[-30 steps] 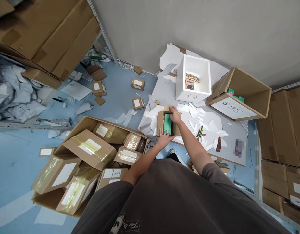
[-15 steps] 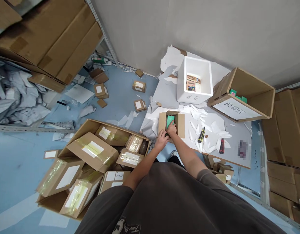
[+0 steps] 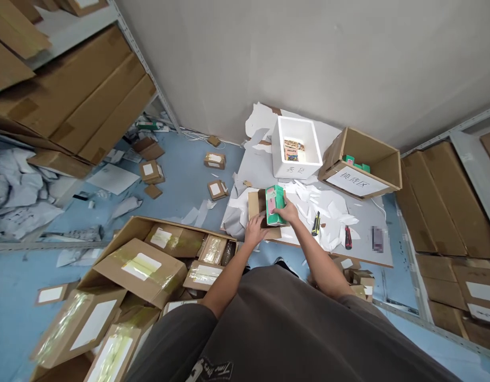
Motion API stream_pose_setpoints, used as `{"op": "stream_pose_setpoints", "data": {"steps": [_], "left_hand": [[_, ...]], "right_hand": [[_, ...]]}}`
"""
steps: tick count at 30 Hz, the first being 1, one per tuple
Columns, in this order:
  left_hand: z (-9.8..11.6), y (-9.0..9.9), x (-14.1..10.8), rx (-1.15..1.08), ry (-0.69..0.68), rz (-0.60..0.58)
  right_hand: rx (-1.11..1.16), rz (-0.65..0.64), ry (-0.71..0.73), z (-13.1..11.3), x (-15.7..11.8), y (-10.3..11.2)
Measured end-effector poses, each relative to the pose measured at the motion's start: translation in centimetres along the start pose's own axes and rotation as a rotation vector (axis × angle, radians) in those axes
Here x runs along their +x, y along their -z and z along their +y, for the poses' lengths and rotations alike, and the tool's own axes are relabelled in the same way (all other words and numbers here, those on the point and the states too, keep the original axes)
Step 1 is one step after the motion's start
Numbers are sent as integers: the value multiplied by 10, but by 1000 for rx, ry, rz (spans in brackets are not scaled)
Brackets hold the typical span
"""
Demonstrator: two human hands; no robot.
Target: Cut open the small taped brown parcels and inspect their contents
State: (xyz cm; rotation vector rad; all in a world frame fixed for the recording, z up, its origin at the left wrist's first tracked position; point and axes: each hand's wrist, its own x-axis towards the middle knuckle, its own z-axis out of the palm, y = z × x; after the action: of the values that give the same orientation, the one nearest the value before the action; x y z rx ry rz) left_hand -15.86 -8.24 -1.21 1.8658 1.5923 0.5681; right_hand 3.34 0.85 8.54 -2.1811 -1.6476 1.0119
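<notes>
My right hand [image 3: 288, 209] grips a green box with a pink panel [image 3: 272, 204] by its right side. The green box is raised over an open cardboard box [image 3: 253, 201] at the table's near left edge. At that cardboard box's near left side is my left hand [image 3: 255, 230], fingers spread against the cardboard. To the right, a yellow and black cutter [image 3: 316, 224] and a red cutter [image 3: 348, 237] lie among torn white paper [image 3: 332, 212].
On the table [image 3: 256, 164] stand a white foam box [image 3: 296, 171] and a labelled carton with green boxes [image 3: 356, 183]. A large carton [image 3: 141, 223] of taped parcels is at the left. Shelving flanks both sides; small boxes [image 3: 215, 160] lie on the floor.
The green box has come up out of the open cardboard box in my right hand. My left hand remains beside the cardboard box. The camera view has shifted.
</notes>
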Motion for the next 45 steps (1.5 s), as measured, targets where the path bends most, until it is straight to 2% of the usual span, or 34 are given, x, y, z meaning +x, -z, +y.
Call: {"op": "stream_pose_setpoints", "data": {"steps": [3, 5, 8, 10, 12, 14, 17, 19, 21, 22, 24, 26, 29, 31, 34, 37, 39, 41, 45], "left_hand": [[23, 34, 22, 41, -104, 58], [42, 59, 44, 108, -212, 88], [72, 89, 79, 211, -480, 12], [89, 96, 96, 222, -616, -70], [105, 93, 105, 196, -645, -114], [118, 80, 108, 164, -582, -118], [138, 51, 109, 120, -398, -93], [154, 29, 110, 71, -245, -65], [172, 6, 110, 16, -89, -25], [182, -6, 110, -4, -23, -1], [202, -31, 108, -21, 79, 59], [217, -58, 104, -13, 142, 140], [223, -91, 99, -13, 189, 244], [213, -102, 96, -42, 129, 218], [191, -98, 94, -95, -44, 65], [180, -80, 107, -109, -113, -3], [180, -68, 129, -80, -144, 2], [181, -63, 156, -20, -213, -46], [174, -71, 198, 71, -254, -322]], "right_hand": [[205, -79, 3, 11, 1, 33], [253, -120, 9, 16, 0, 52], [188, -160, 97, 18, -3, 77], [125, -186, 175, 19, -3, 97], [117, -215, 207, 26, -2, 123], [224, -256, 193, 42, -1, 154], [553, -232, 186, 81, -4, 194], [730, -119, 188, 109, -8, 203], [791, -46, 169, 129, -10, 192], [802, -80, 165, 135, -10, 181], [856, -104, 188, 139, -5, 151], [912, -4, 200, 137, 4, 124], [929, 66, 193, 141, 21, 106], [925, 42, 219, 152, 33, 107], [922, -15, 247, 177, 53, 114], [872, -98, 258, 199, 74, 112], [801, -152, 271, 208, 90, 102], [728, -196, 274, 217, 104, 88], [654, -270, 228, 236, 120, 54]]}}
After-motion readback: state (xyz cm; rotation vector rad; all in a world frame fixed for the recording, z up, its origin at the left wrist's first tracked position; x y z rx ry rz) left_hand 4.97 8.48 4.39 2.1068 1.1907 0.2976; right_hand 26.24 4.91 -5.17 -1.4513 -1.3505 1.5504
